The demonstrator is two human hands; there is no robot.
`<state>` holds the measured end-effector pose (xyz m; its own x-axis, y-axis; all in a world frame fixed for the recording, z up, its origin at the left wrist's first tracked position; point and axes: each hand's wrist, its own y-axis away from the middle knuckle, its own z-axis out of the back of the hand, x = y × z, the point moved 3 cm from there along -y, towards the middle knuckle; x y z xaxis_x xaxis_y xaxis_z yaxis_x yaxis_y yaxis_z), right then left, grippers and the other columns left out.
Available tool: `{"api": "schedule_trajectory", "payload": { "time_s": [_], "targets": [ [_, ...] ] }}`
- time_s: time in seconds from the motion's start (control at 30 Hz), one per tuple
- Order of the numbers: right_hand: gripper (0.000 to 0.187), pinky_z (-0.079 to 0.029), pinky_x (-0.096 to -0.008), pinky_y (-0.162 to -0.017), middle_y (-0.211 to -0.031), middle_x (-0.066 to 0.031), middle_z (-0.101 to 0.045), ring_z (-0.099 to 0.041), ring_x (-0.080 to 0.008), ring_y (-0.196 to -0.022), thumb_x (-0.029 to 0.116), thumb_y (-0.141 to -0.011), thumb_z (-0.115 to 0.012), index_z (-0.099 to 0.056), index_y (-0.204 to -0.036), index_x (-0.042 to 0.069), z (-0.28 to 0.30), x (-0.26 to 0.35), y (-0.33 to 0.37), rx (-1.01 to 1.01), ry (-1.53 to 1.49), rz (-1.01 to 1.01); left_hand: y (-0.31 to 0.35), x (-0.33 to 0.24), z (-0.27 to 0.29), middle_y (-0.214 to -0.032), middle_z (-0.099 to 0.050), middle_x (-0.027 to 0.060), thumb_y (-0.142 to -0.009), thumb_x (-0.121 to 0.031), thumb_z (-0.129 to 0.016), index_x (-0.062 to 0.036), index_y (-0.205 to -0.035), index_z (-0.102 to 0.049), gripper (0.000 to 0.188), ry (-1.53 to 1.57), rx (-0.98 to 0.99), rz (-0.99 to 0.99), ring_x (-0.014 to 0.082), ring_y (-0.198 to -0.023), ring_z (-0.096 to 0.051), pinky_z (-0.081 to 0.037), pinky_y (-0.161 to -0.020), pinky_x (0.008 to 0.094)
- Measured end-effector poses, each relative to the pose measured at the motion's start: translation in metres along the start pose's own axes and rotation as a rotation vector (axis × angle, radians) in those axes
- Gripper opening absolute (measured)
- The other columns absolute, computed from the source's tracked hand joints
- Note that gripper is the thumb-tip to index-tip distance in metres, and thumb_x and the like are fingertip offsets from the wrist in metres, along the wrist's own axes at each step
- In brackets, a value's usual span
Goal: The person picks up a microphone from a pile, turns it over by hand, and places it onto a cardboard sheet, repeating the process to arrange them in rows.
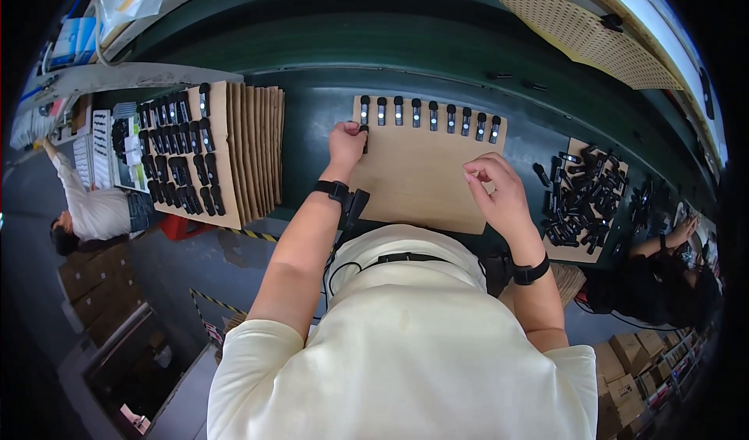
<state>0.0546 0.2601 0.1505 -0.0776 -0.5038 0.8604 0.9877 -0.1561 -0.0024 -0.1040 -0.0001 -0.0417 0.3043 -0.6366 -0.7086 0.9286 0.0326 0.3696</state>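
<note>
The counter (312, 112) carries a sheet (421, 186) of brown cardboard in front of the person. Nine black devices (416, 112) lie side by side along the far edge of the sheet, from its far left corner to its far right corner. Each has a pale spot on its body.

The left hand (346, 145) is at the left edge of the sheet. Its thumb and fingers are closed on one held device (364, 138), positioned just nearer the person than the left end of the row. The fingers partly cover this device.

The right hand (503, 194) is over the right edge of the sheet. Its fingers are bent, thumb and index finger partly open, with no object visible in the grasp.

To the right, a pile (581, 194) of similar devices covers most of a second sheet (573, 253); a loose device (541, 175) lies beside that sheet's left edge.

To the left, a cardboard stack (257, 151) carries further devices in rows on its face. One co-worker (101, 208) is at far left, another (659, 284) at far right.
</note>
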Motion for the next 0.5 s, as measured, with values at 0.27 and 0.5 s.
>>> {"api": "schedule_trajectory", "payload": {
  "time_s": [0.27, 0.5],
  "targets": [
    [0.009, -0.052, -0.0311, -0.067, -0.089, -0.01, -0.062, -0.062, -0.0224, -0.074, 0.005, -0.086, -0.065, -0.064, -0.095, 0.002, 0.019, -0.049, -0.042, -0.018, 0.052, -0.064, 0.008, 0.004, 0.01, -0.087, -0.068, 0.0115, -0.076, -0.013, -0.078, 0.0024, -0.104, -0.058, 0.038, 0.042, -0.056, -0.023, 0.0218, -0.077, -0.066, -0.054, -0.072, 0.0329],
    [0.02, -0.05, -0.036, -0.077, -0.102, -0.0111, -0.062, -0.06, -0.0263, -0.089, 0.005, -0.083, -0.065, -0.064, -0.103, 0.006, 0.053, -0.185, -0.116, -0.231, 0.47, -0.01, 0.026, -0.006, 0.044, -0.088, -0.064, 0.007, -0.082, -0.011, -0.074, 0.0012, -0.105, -0.056, 0.031, 0.219, -0.093, -0.083, 0.0125, -0.075, -0.06, -0.051, -0.07, 0.0267]
  ]
}}
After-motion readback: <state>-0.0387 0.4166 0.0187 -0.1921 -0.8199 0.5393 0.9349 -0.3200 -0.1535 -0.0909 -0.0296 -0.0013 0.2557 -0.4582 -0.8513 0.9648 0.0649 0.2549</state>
